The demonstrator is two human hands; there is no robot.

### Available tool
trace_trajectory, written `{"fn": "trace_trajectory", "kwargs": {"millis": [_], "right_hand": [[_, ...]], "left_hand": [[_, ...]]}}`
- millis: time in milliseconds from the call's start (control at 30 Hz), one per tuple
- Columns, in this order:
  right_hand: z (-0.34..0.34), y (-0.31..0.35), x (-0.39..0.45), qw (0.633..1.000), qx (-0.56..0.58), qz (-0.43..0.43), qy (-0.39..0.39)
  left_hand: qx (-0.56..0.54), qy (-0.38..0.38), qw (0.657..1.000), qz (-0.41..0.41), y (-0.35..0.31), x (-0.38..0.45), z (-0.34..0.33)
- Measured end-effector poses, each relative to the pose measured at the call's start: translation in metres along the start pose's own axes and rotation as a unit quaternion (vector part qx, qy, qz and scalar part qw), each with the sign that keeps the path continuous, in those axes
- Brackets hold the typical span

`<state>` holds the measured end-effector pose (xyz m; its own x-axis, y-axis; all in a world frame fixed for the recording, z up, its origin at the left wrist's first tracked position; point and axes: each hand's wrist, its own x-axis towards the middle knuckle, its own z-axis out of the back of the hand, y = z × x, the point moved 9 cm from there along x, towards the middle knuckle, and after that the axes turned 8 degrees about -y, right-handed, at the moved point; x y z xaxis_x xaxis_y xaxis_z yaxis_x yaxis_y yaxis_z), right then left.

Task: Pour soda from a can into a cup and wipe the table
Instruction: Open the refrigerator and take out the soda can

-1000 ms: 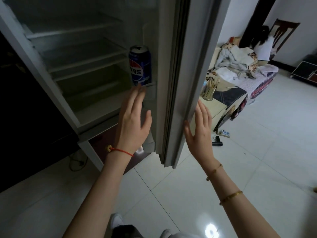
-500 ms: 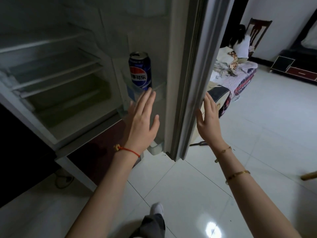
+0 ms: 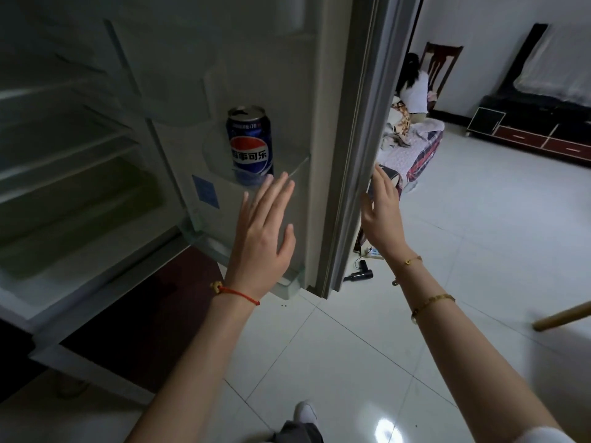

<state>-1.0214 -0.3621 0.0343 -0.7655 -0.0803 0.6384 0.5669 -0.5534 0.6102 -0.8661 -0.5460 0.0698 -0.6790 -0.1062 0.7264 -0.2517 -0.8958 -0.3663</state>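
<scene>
From the head camera, a blue Pepsi can [image 3: 250,145] is standing upright in a clear door shelf [image 3: 289,170] on the inside of the open fridge door [image 3: 323,91], its top showing a pull tab. The left hand [image 3: 262,238] is hanging just below the can, palm toward the door, its grip apart with fingers straight and spread; the fingertips [image 3: 281,183] are reaching the front lip of the shelf under the can, and whether they are touching it cannot be told. A red string bracelet [image 3: 238,292] is sitting on that wrist. The right hand [image 3: 382,215] is lying on the far side of the door from the can, against the door's outer edge [image 3: 358,174], its grip also apart, fingers straight and pointing up along the edge. Two gold bracelets [image 3: 431,298] are circling that forearm. Left of the can, the fridge interior is showing bare white shelves [image 3: 70,161]. Beyond the door from the can, another person in a white top [image 3: 414,91] is sitting by a patterned bed [image 3: 415,151], and a dark low cabinet [image 3: 537,129] is standing against the wall. A black handheld device [image 3: 359,274] is lying on the white tiled floor [image 3: 479,219] below the door's corner.
</scene>
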Motion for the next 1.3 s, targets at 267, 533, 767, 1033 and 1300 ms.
{"fn": "trace_trajectory", "kwargs": {"millis": [267,533,767,1033,1300], "right_hand": [[-0.012,-0.045,0.052,1.000,0.004,0.014,0.020],[-0.029,-0.085,0.100,0.998,0.024,0.006,0.053],[-0.050,-0.109,0.138,0.995,0.065,-0.028,0.069],[-0.078,-0.141,0.183,0.989,0.111,-0.031,0.097],[-0.102,-0.158,0.227,0.978,0.145,-0.016,0.152]], "left_hand": [[0.004,-0.039,0.999,0.007,-0.002,0.036,-0.035],[0.010,-0.025,1.000,0.013,-0.009,0.068,-0.078],[0.034,-0.006,0.999,0.010,-0.006,0.097,-0.109],[0.071,-0.036,0.996,0.032,-0.006,0.127,-0.145],[0.123,-0.058,0.987,0.084,-0.007,0.158,-0.182]]}}
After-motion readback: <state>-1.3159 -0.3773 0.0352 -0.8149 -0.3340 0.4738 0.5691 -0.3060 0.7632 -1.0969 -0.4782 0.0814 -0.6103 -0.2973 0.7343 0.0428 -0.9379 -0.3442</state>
